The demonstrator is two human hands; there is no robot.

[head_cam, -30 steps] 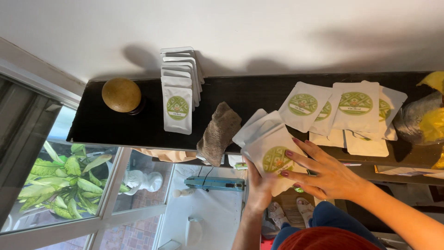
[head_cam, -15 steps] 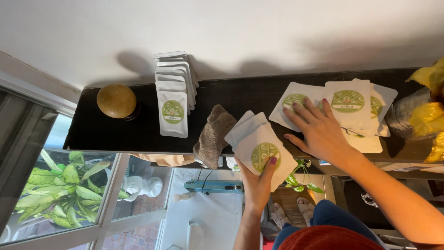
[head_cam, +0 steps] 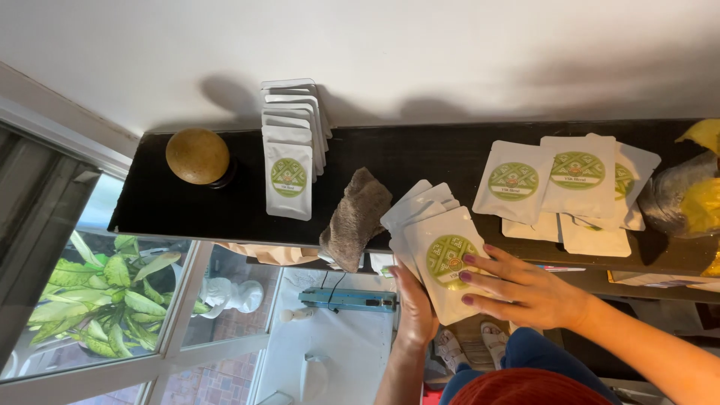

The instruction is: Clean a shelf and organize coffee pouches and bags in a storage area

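Pouches [head_cam: 442, 255], white flat ones with a round green label on the front, are fanned into a small stack at the front edge of the black shelf [head_cam: 187, 214], about the middle of the view. Both hands are on that stack: the left hand [head_cam: 414, 306] cups it from below and behind with fingers wrapped around the lower edge, and the right hand [head_cam: 525, 289] lies flat across the top pouch, fingers spread, tips right next to the green circle.

Further left there's a neat leaning row of the same pouches [head_cam: 291, 161], front one showing its green label, running back to the white wall [head_cam: 375, 52]. Over on the right, a loose pile of pouches [head_cam: 570, 184] lies overlapping, three green round labels visible, a couple of plain white backs under them.

Also on the shelf: a grey crumpled cloth [head_cam: 356, 217] just beside the held stack, a round tan ball thing [head_cam: 197, 156] near the left end, and a clear bag with yellow stuff [head_cam: 686, 199] at the far right edge.
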